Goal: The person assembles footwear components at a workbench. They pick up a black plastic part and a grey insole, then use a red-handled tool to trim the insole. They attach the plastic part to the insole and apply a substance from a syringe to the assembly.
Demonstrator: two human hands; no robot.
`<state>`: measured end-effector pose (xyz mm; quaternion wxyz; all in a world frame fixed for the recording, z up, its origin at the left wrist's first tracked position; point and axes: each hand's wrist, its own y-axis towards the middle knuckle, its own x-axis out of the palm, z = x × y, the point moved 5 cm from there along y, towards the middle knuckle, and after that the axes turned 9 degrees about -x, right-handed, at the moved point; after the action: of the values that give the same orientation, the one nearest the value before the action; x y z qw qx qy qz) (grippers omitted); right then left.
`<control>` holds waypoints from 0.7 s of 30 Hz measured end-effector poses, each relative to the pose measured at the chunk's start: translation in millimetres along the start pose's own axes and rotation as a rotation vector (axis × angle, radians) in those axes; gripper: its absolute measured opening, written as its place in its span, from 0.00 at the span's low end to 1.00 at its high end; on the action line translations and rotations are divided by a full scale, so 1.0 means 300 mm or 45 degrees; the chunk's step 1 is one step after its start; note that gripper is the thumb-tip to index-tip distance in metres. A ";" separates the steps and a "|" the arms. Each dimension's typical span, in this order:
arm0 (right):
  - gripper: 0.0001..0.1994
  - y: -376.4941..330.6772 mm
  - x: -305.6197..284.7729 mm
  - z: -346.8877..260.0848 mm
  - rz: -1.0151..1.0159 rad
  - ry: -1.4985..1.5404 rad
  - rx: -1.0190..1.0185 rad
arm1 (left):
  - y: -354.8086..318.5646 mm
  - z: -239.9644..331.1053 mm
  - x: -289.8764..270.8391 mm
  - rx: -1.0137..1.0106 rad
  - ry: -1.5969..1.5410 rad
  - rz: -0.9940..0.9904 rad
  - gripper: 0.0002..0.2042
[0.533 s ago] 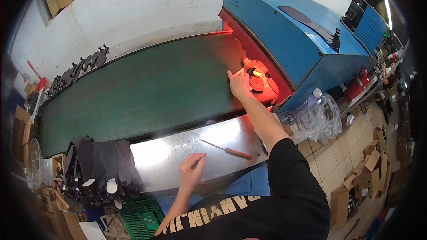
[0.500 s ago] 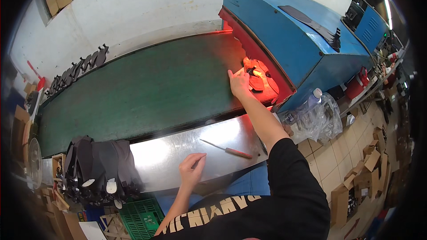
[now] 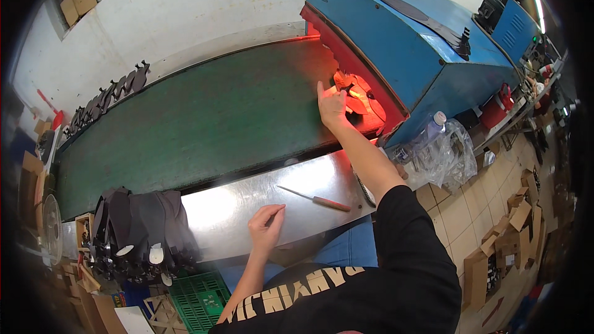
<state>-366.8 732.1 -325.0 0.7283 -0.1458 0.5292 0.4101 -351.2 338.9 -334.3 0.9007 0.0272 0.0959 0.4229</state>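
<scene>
My right hand [image 3: 333, 106] reaches over the green conveyor belt [image 3: 204, 111], index finger stretched out and fingers apart. It is right beside, perhaps touching, some sandal pieces [image 3: 369, 110] with dark straps, lit orange-red at the mouth of the blue machine [image 3: 371, 31]. Whether any finger rests on them I cannot tell. Above the metal ledge [image 3: 223, 222] my left hand [image 3: 266, 226] is closed, thumb against curled fingers, with nothing visible in it. To its right a thin-bladed tool with a reddish-brown handle [image 3: 331, 203] lies on the ledge.
A pile of dark sandal soles [image 3: 145, 219] hangs over the ledge's left end. More soles [image 3: 111, 96] line the belt's far edge, and one sole [image 3: 427, 25] lies atop the machine. A clear plastic bag [image 3: 448, 154] and bottle sit at right; a green crate [image 3: 198, 300] stands below.
My right index finger now points more upright, and the hand stays next to the lit sandal pieces. My left hand stays closed over the ledge. The whole view has shifted slightly.
</scene>
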 end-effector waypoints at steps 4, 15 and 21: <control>0.37 -0.037 -0.181 0.026 0.166 0.212 0.021 | -0.005 -0.042 -0.009 -0.030 -0.054 0.017 0.04; 0.26 -0.190 -0.399 0.229 0.398 1.140 0.256 | -0.013 -0.013 -0.001 -0.019 -0.114 -0.019 0.05; 0.23 -0.295 -0.238 0.054 0.139 1.621 -0.145 | -0.011 -0.033 0.006 -0.047 -0.110 -0.062 0.05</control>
<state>-297.2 656.1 -274.7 0.2408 -0.3720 0.8421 0.3073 -349.5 337.9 -344.9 0.9144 0.0264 0.0497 0.4010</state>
